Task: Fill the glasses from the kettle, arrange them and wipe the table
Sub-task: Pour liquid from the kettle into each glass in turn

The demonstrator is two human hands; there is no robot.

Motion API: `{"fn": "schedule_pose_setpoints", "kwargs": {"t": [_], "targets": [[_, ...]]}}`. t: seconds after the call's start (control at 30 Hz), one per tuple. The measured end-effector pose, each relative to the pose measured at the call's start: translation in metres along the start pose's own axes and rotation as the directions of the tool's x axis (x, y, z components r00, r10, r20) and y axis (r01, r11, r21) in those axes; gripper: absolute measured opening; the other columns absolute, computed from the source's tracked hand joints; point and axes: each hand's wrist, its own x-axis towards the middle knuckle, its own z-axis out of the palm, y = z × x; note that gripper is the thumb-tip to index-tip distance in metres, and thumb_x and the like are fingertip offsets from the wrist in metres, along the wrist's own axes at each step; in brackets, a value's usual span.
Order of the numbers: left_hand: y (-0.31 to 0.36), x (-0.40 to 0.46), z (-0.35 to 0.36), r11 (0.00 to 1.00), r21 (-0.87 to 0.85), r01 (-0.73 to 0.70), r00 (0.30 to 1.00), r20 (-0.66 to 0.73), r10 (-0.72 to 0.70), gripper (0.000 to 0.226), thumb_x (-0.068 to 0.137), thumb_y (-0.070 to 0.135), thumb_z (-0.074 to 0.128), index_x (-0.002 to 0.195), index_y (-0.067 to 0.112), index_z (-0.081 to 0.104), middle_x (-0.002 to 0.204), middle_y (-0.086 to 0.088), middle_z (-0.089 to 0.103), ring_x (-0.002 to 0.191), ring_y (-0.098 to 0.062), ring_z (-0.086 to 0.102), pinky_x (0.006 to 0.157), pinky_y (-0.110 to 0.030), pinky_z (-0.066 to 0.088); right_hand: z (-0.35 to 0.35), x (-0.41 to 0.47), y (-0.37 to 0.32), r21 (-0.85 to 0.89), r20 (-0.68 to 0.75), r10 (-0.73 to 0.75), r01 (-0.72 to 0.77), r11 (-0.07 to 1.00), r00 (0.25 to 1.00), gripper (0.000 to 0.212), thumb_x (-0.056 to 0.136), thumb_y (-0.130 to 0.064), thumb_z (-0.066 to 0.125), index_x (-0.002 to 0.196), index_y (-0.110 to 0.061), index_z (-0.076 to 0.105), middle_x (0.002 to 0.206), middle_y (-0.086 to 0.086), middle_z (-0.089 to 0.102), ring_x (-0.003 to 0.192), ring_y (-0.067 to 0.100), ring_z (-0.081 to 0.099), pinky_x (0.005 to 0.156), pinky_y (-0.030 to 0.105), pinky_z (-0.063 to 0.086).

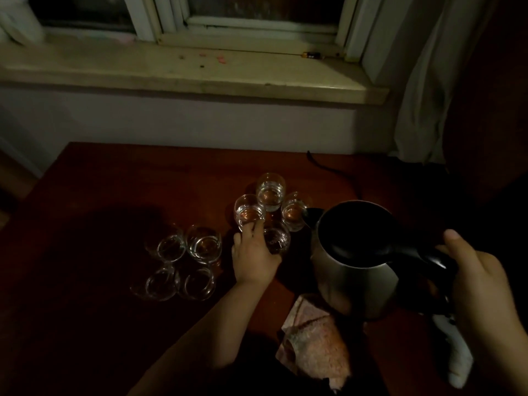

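Observation:
A steel kettle with a black lid and handle hangs over the dark wooden table, held by its handle in my right hand. My left hand is wrapped around a small glass in the middle of the table. Three glasses with water stand just behind it: one on the left, one at the back, one on the right. Several empty glasses are grouped to the left. A pinkish cloth lies at the near edge.
A black cord trails across the table's far right. Behind the table runs a pale windowsill, with a white curtain on the right. Something white shows below the kettle at the lower right.

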Motion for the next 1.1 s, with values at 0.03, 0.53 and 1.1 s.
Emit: {"fn": "schedule_pose_setpoints", "kwargs": {"t": [0.03, 0.53, 1.1], "targets": [[0.000, 0.002, 0.001, 0.999, -0.040, 0.001, 1.000, 0.015, -0.001, 0.081, 0.073, 0.014, 0.072, 0.142, 0.022, 0.032, 0.144, 0.002, 0.033, 0.124, -0.023, 0.041, 0.094, -0.032, 0.045, 0.001, 0.000, 0.000, 0.019, -0.017, 0.011, -0.011, 1.000, 1.000, 0.073, 0.089, -0.054, 0.038, 0.080, 0.016, 0.058, 0.065, 0.035, 0.054, 0.056, 0.043, 0.054, 0.056, 0.041, 0.044], [0.009, 0.017, 0.003, 0.999, -0.036, 0.011, 0.999, 0.036, -0.009, 0.077, 0.082, -0.006, 0.055, 0.145, 0.024, 0.024, 0.135, -0.009, 0.024, 0.072, -0.011, 0.054, 0.068, -0.022, 0.053, 0.017, 0.005, 0.017, 0.050, -0.057, 0.058, -0.055, 0.997, 0.997, 0.097, 0.045, -0.092, 0.043, 0.063, 0.003, 0.058, 0.056, 0.024, 0.053, 0.057, 0.039, 0.056, 0.062, 0.050, 0.046], [0.010, 0.023, -0.008, 1.000, 0.016, 0.001, 0.995, 0.096, -0.002, 0.091, 0.081, -0.001, 0.063, 0.149, 0.024, 0.007, 0.140, -0.010, 0.023, 0.112, -0.020, 0.049, 0.086, -0.023, 0.046, 0.025, 0.004, 0.022, 0.038, -0.033, 0.066, -0.065, 0.997, 0.997, 0.100, 0.043, -0.093, 0.042, 0.064, 0.003, 0.056, 0.057, 0.024, 0.047, 0.055, 0.042, 0.050, 0.059, 0.052, 0.044]]}}
